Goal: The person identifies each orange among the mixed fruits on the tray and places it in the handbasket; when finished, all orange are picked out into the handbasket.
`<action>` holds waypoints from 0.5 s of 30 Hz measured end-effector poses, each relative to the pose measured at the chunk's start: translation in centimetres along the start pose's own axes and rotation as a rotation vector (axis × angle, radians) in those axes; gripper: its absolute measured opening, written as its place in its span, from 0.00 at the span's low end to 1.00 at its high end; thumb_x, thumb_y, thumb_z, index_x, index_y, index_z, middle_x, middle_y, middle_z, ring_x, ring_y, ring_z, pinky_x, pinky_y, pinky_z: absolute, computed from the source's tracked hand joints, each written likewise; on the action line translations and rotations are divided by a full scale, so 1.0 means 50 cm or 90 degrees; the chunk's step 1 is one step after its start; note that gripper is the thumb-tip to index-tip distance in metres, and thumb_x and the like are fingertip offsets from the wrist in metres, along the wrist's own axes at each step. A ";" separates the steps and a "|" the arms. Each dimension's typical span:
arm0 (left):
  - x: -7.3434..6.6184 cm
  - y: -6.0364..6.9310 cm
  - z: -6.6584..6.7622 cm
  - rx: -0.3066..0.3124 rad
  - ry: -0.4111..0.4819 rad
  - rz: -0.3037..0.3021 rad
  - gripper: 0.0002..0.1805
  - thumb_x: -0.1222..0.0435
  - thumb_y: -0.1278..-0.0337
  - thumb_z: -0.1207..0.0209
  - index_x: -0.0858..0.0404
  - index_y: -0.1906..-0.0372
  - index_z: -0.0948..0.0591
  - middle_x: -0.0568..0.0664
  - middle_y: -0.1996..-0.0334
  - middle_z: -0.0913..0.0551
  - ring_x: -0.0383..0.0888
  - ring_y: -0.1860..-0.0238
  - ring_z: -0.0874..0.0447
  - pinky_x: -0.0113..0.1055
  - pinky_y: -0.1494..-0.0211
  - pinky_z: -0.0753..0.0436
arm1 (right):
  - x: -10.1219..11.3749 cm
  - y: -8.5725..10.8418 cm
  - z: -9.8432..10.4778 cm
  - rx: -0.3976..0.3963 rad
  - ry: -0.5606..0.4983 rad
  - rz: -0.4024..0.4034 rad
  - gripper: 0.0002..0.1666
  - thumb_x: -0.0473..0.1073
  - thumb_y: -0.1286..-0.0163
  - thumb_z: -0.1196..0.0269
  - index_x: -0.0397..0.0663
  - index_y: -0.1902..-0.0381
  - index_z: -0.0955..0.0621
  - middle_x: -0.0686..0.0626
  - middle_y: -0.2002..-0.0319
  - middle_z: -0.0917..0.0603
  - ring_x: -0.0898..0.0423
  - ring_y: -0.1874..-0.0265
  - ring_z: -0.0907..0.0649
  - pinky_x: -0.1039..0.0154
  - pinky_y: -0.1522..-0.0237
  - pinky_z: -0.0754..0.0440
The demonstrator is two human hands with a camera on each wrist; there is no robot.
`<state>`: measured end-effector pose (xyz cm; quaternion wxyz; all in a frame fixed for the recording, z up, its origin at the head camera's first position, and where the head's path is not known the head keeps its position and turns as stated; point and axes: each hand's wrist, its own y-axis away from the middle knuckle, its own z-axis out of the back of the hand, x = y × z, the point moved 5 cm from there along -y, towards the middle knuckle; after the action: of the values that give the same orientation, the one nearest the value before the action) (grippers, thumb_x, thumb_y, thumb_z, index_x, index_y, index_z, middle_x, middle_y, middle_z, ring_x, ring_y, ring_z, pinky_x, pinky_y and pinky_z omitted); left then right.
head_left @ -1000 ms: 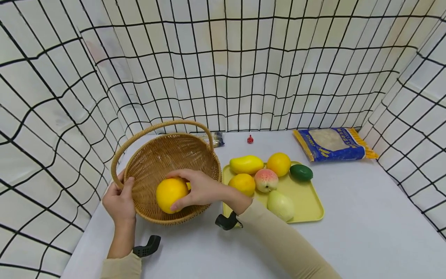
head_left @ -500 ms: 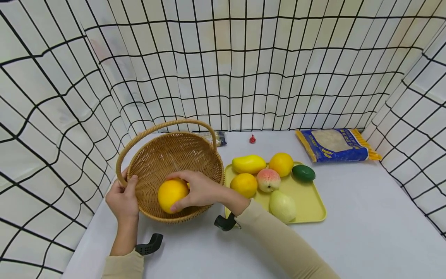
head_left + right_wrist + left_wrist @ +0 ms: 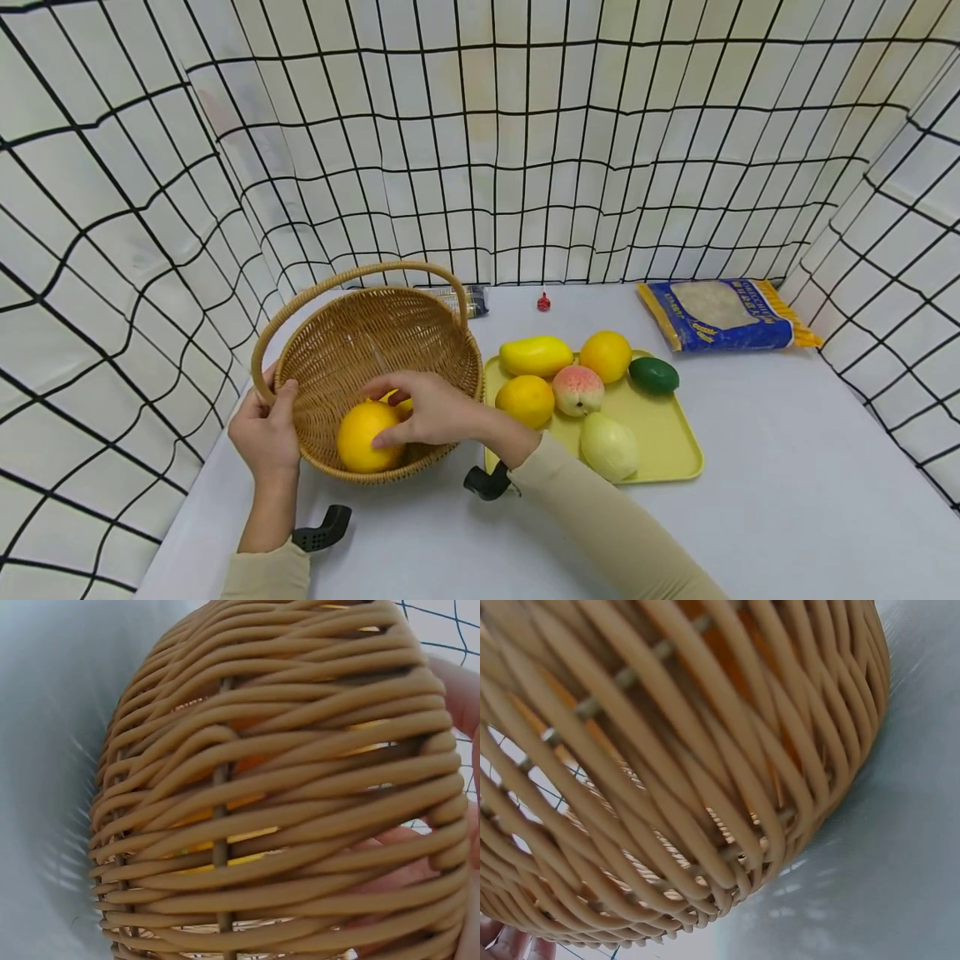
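Tilted toward the camera, the wicker basket [image 3: 337, 350] is gripped at its left rim by my left hand [image 3: 266, 433], thumb over the edge. An orange [image 3: 363, 437] lies low inside, with another yellow fruit partly hidden behind my right hand [image 3: 427, 408]. That hand reaches in over the rim, fingers spread and loosely bent above the orange, thumb at its right side. The left wrist view shows the basket's weave [image 3: 705, 765] and a few fingertips [image 3: 517, 946]. Through the weave [image 3: 300, 772] in the right wrist view, orange and yellow patches show.
On the yellow tray [image 3: 667, 454] right of the basket lie a mango [image 3: 536, 356], two oranges, a peach [image 3: 578, 390], a pale pear [image 3: 609, 447] and a green fruit [image 3: 653, 375]. Behind are a blue bag [image 3: 720, 315], a dark packet [image 3: 472, 300] and a red trinket [image 3: 543, 302].
The orange has sunk slightly lower in the basket, and my right fingers have loosened from it. My left hand keeps its grip on the rim.
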<state>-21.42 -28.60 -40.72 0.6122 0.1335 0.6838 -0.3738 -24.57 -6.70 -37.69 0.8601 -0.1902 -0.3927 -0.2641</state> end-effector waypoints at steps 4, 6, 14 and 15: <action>-0.002 0.000 0.001 0.000 0.005 0.002 0.19 0.65 0.39 0.37 0.75 0.79 0.26 0.52 0.46 0.16 0.39 0.46 0.19 0.18 0.55 0.23 | -0.004 0.002 0.009 -0.025 -0.064 -0.025 0.33 0.46 0.40 0.28 0.54 0.37 0.25 0.53 0.39 0.23 0.59 0.45 0.22 0.71 0.49 0.23; -0.002 0.000 0.001 -0.001 0.010 0.003 0.20 0.65 0.39 0.37 0.76 0.79 0.27 0.53 0.46 0.16 0.40 0.46 0.19 0.19 0.55 0.23 | -0.004 0.003 0.012 -0.033 -0.089 -0.023 0.33 0.45 0.39 0.28 0.54 0.37 0.26 0.52 0.39 0.23 0.58 0.45 0.23 0.70 0.49 0.22; 0.003 -0.001 0.002 -0.007 -0.001 0.016 0.18 0.64 0.39 0.37 0.77 0.74 0.23 0.52 0.47 0.16 0.37 0.48 0.19 0.20 0.59 0.24 | 0.009 0.024 0.024 -0.138 -0.132 0.071 0.25 0.40 0.34 0.33 0.48 0.40 0.23 0.51 0.45 0.20 0.51 0.48 0.20 0.63 0.50 0.19; 0.005 -0.002 0.002 -0.009 0.000 0.019 0.18 0.64 0.39 0.37 0.78 0.74 0.23 0.52 0.47 0.16 0.37 0.48 0.19 0.20 0.59 0.24 | 0.011 0.029 0.026 -0.154 -0.132 0.086 0.23 0.39 0.34 0.34 0.47 0.41 0.23 0.51 0.46 0.19 0.51 0.48 0.19 0.62 0.50 0.19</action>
<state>-21.44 -28.82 -40.90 0.6185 0.1397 0.6844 -0.3599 -24.14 -5.01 -36.61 0.8019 -0.3444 -0.4307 -0.2299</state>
